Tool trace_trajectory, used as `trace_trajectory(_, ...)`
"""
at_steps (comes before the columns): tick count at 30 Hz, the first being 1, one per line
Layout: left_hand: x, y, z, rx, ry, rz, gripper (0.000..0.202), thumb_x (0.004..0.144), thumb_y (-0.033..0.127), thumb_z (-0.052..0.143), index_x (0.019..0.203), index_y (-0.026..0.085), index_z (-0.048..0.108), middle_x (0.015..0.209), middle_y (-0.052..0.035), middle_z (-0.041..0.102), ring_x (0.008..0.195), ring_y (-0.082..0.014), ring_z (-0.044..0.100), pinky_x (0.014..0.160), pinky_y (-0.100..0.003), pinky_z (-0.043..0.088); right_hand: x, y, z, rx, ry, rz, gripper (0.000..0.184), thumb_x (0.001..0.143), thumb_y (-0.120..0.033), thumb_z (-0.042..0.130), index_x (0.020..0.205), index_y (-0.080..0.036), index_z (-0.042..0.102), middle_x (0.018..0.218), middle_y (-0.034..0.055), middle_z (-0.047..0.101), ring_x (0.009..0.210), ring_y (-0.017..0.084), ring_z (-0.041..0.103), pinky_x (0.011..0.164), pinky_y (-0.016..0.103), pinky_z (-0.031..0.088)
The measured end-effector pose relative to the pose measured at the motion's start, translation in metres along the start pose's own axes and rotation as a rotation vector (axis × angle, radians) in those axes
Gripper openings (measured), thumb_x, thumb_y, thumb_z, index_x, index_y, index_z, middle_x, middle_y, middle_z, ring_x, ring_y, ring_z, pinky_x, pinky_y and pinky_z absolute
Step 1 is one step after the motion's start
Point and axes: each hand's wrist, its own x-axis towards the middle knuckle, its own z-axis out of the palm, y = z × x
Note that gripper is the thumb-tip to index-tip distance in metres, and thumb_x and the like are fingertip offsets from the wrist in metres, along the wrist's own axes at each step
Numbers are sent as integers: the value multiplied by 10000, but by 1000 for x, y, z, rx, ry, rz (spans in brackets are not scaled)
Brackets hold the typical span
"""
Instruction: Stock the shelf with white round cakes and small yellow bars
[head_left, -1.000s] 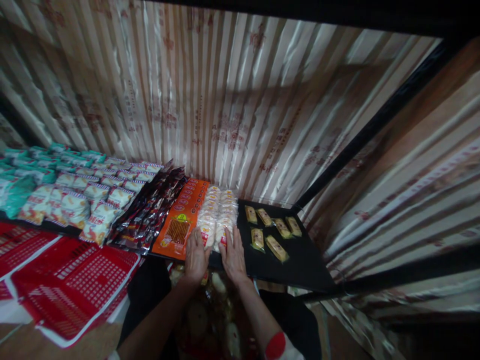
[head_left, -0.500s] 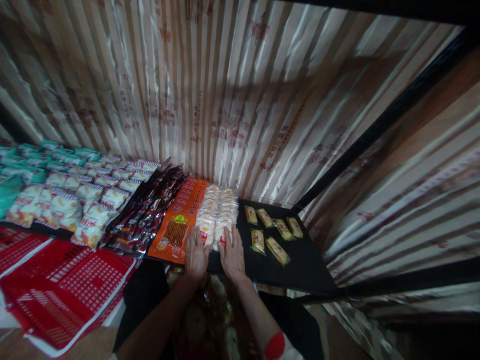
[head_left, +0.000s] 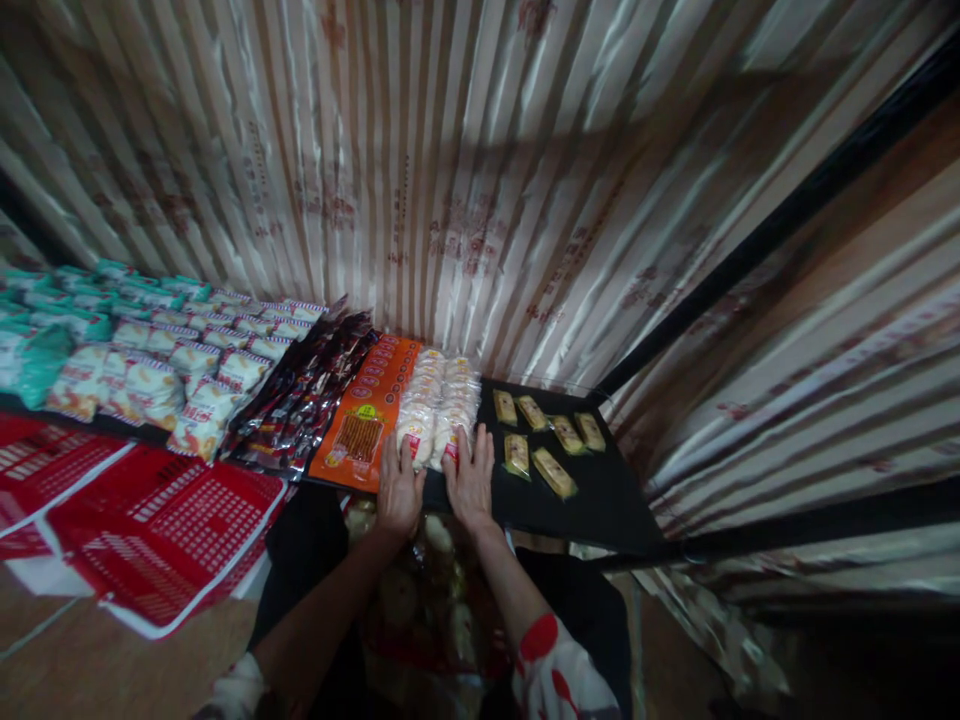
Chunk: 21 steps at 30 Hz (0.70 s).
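Observation:
Two columns of white wrapped snack packets (head_left: 429, 392) lie on the black shelf (head_left: 600, 500), overlapping from back to front. My left hand (head_left: 401, 492) rests at the front of the left column, fingers extended over its edge and beside the orange snack bag (head_left: 358, 430). At the front of the right column, my right hand (head_left: 471, 480) lies with its fingers stretched and apart, touching the packets. Neither hand is wrapped round anything. Several yellow wrapped bars (head_left: 555, 472) lie loose to the right of my right hand.
Dark shiny packets (head_left: 296, 400), white snack bags (head_left: 202, 415) and teal packets (head_left: 49, 365) fill the shelf's left side. Red baskets (head_left: 172, 530) stand below it. A patterned curtain (head_left: 375, 150) hangs behind, and a black post (head_left: 750, 230) slants at right. Wrapped goods (head_left: 435, 570) sit between my legs.
The view has shifted, so the shelf sits slightly higher in the picture. Both hands remain at the front of the white packets, their fingers a little more spread.

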Motion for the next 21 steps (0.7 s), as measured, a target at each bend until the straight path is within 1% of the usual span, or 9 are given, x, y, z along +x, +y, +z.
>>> trace_trajectory(3,-15,0,-1,-1,-23,66,531,858,196,377,1371,116,264,1465,-169,243,1385,-290,89,1080,-509,274,-8,-3,-1,29,48,25,498,921,-358,296,1389,-186,303,1522,109,8,1377,289,36,1059,519,229)
trace_trajectory(6,-36,1,1,3,-40,140,481,854,178,354,1324,75,339,1444,-197,280,1382,-292,109,1065,-514,297,-20,-7,-2,91,97,68,500,921,-349,286,1377,-148,319,1506,145,82,1368,281,98,1050,509,252)
trace_trajectory(9,-64,2,2,4,-97,210,424,861,177,337,1263,66,413,1413,-210,336,1373,-283,168,1045,-505,326,-38,-13,-3,201,135,86,489,919,-330,287,1359,-125,340,1459,169,231,1345,255,193,1039,487,285)
trace_trajectory(12,-96,-3,-1,-1,-192,213,421,849,181,377,1263,120,423,1424,-176,337,1368,-275,193,1035,-510,337,-66,-22,-3,332,147,59,447,912,-307,290,1305,-132,412,1345,164,421,1265,232,352,1007,469,340)
trace_trajectory(14,-116,-12,-4,-9,-257,208,433,842,173,386,1273,156,420,1425,-151,346,1361,-260,222,1033,-502,344,-90,-28,-1,389,121,57,408,905,-295,283,1211,-138,503,1213,152,537,1161,222,465,971,453,382)
trace_trajectory(15,-125,-17,-5,-6,-284,197,442,839,169,387,1279,152,419,1421,-156,351,1357,-261,235,1033,-502,344,-102,-30,0,405,89,86,393,905,-287,274,1168,-149,532,1151,138,577,1111,211,503,958,441,397)
trace_trajectory(18,-144,-32,-7,63,-380,146,428,832,150,384,1249,93,462,1372,-192,411,1328,-274,298,1038,-486,342,-140,-35,11,444,-67,98,366,896,-287,287,1088,-166,573,1065,111,630,1031,190,556,915,393,437)
trace_trajectory(20,-152,-38,-9,135,-472,113,413,826,120,373,1219,82,497,1331,-187,464,1307,-270,339,1041,-468,340,-160,-34,21,409,-149,128,357,874,-276,314,1052,-154,599,1064,126,641,1038,206,565,911,392,440)
trace_trajectory(21,-154,-38,-10,166,-523,110,412,822,107,370,1209,92,511,1310,-175,491,1297,-267,357,1044,-466,333,-169,-33,26,371,-200,164,354,854,-249,321,1022,-154,617,1035,130,655,1000,214,587,888,390,452)
